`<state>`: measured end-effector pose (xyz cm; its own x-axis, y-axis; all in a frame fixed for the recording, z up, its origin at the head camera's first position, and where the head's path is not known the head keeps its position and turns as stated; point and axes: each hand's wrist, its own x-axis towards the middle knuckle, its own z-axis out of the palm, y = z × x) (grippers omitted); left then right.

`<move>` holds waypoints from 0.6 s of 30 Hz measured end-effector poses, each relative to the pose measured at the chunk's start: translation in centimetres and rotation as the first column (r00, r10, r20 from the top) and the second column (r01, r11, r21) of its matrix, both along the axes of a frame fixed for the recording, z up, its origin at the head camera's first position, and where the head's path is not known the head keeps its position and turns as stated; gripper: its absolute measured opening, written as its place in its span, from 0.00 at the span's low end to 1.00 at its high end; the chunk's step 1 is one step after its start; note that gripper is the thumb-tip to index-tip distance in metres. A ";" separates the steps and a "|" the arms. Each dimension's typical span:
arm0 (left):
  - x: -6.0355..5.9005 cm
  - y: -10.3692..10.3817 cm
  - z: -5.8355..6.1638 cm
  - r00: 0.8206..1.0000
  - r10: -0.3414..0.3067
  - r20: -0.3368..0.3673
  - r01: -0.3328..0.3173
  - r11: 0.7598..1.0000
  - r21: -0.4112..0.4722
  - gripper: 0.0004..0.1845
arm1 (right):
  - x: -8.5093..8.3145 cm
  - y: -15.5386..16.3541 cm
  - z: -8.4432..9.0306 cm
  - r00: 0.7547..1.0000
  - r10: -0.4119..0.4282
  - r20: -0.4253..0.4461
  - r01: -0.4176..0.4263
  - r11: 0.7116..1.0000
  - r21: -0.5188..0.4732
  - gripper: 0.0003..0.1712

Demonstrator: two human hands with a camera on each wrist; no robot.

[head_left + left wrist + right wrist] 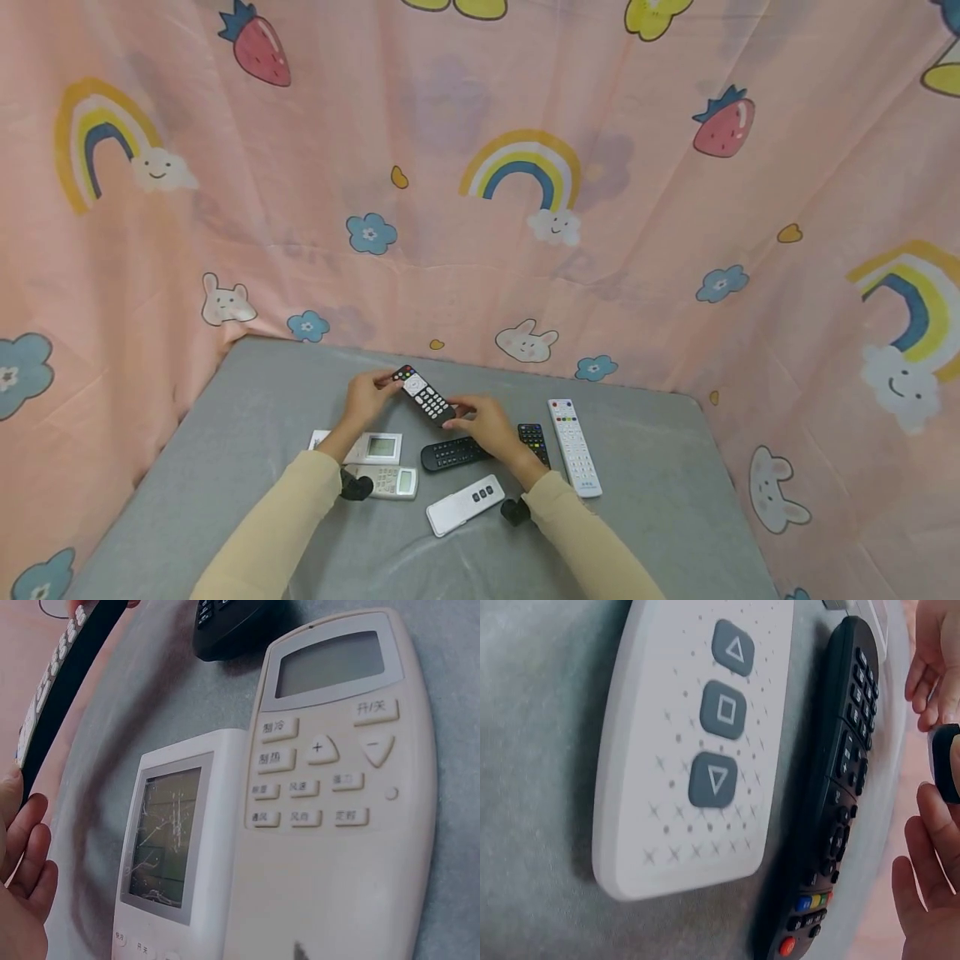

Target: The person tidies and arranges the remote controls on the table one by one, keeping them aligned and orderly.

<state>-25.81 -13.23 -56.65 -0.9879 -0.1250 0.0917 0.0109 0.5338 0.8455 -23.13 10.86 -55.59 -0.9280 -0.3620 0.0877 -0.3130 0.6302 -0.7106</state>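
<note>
A black remote control with white buttons (425, 396) is held up above the table, tilted, its button side showing in the head view. My left hand (365, 398) pinches its upper left end, and my right hand (483, 423) pinches the lower right end. The left wrist view catches the same remote edge-on, with the left hand (26, 877) at its lower end and the other fingers loosely bent. Only the dark tip of the remote shows by the right hand (934, 885) in the right wrist view.
Under my left wrist lie two pale air-conditioner remotes, a white one (384, 448) and a cream one (330, 847). A white three-button remote (465, 505) lies nearest me. Beyond it are a black remote (452, 454), another dark one (534, 442) and a long white one (575, 450).
</note>
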 end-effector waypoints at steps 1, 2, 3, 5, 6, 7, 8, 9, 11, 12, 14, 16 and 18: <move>0.0 0.0 0.0 1.000 -0.002 0.000 0.002 1.000 0.002 0.19 | 0.0 0.0 -0.1 1.000 0.006 0.000 -0.006 1.000 -0.004 0.28; -0.1 -0.1 0.0 1.000 -0.002 -0.002 0.002 1.000 0.008 0.19 | 0.1 -0.1 -0.1 1.000 0.012 0.002 -0.011 1.000 -0.013 0.28; -0.1 -0.1 0.0 1.000 -0.002 -0.005 0.003 1.000 0.016 0.19 | 0.1 -0.2 -0.2 1.000 0.017 0.004 -0.017 1.000 -0.019 0.28; -0.1 -0.1 0.0 1.000 -0.004 -0.006 0.004 1.000 0.025 0.19 | 0.2 -0.4 -0.4 1.000 0.021 0.009 -0.021 0.999 -0.029 0.28; -0.2 -0.2 0.1 1.000 -0.006 -0.008 0.006 1.000 0.026 0.19 | 0.2 -0.5 -0.5 1.000 0.023 0.011 -0.023 0.999 -0.031 0.28; -0.2 -0.2 0.1 1.000 -0.006 -0.008 0.006 1.000 0.028 0.18 | 0.3 -0.6 -0.5 1.000 0.026 0.014 -0.025 0.999 -0.033 0.28; -0.2 -0.2 0.1 1.000 -0.005 -0.009 0.005 0.999 0.032 0.18 | 0.3 -0.7 -0.5 0.999 0.028 0.015 -0.027 0.999 -0.031 0.29; -0.3 -0.2 0.1 1.000 -0.004 -0.006 0.004 0.999 0.035 0.18 | 0.4 -0.8 -0.6 0.999 0.028 0.017 -0.028 0.999 -0.026 0.29; -0.3 -0.3 0.1 1.000 -0.005 -0.005 0.006 0.999 0.037 0.18 | 0.5 -1.1 -0.5 0.999 0.028 0.019 -0.028 0.999 -0.022 0.29; -0.4 -0.3 0.1 1.000 -0.007 -0.004 0.007 0.999 0.036 0.18 | 0.5 -1.2 -0.5 0.999 0.031 0.019 -0.030 0.999 -0.026 0.29; -0.5 -0.4 0.1 1.000 -0.010 0.008 0.009 0.999 0.036 0.19 | 0.6 -1.5 -0.5 0.999 0.036 0.014 -0.036 0.999 -0.028 0.29; -0.5 -0.5 0.2 1.000 -0.013 0.017 0.013 0.999 0.036 0.18 | 0.6 -1.8 -0.5 0.999 0.038 0.015 -0.038 0.999 -0.033 0.30; -0.4 -0.6 0.4 1.000 -0.016 0.023 0.016 0.999 0.035 0.18 | 0.7 -2.0 -0.5 0.999 0.043 0.011 -0.043 0.999 -0.031 0.30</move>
